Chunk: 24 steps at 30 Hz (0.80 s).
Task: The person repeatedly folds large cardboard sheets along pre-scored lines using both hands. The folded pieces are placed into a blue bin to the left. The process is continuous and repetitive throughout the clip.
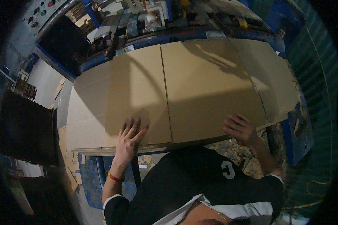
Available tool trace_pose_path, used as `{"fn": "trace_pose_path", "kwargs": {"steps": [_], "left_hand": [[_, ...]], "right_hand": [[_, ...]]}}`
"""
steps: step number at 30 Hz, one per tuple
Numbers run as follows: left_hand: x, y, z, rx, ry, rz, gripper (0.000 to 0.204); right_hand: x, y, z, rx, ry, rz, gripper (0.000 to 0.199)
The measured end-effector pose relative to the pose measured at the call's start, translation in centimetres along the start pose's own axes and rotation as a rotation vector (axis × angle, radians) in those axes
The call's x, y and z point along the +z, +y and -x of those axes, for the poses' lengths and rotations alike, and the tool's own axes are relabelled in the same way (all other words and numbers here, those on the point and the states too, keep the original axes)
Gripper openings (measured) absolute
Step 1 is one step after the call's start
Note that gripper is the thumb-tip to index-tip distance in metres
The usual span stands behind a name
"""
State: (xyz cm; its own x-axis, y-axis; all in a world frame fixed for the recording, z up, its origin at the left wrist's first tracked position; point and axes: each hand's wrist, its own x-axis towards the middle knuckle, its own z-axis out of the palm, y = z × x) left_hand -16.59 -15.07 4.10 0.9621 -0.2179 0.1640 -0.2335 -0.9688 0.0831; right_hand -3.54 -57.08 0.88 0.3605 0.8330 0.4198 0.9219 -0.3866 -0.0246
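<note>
A large flat sheet of brown corrugated cardboard [199, 86], creased into several panels, lies across a blue work table in front of me. My left hand [128, 138] rests flat on its near edge, fingers spread, with a ring on one finger and an orange band at the wrist. My right hand [240, 129] presses on the near right part of the sheet, fingers apart and slightly curled. Neither hand grips anything. More cardboard sheets [84, 123] lie stacked underneath, jutting out to the left.
A blue machine [154, 22] with metal parts and a control panel [41, 11] stands behind the cardboard. Cardboard scraps [233, 150] litter the floor near my body. A dark stack [24, 127] stands at the left. A green corrugated wall [315, 75] is on the right.
</note>
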Motion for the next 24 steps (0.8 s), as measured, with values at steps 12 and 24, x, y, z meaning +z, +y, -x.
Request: {"fn": "trace_pose_path", "kwargs": {"steps": [12, 24], "left_hand": [[0.8, -4.7, -6.1, -0.059, 0.24, 0.084, 0.065], [3.3, -14.9, -22.8, -0.538, 0.271, -0.129, 0.079]], "right_hand": [[-0.2, 10.1, -6.4, 0.17, -0.232, 0.09, 0.081], [7.9, 19.8, -16.3, 0.521, -0.081, 0.309, 0.072]]}}
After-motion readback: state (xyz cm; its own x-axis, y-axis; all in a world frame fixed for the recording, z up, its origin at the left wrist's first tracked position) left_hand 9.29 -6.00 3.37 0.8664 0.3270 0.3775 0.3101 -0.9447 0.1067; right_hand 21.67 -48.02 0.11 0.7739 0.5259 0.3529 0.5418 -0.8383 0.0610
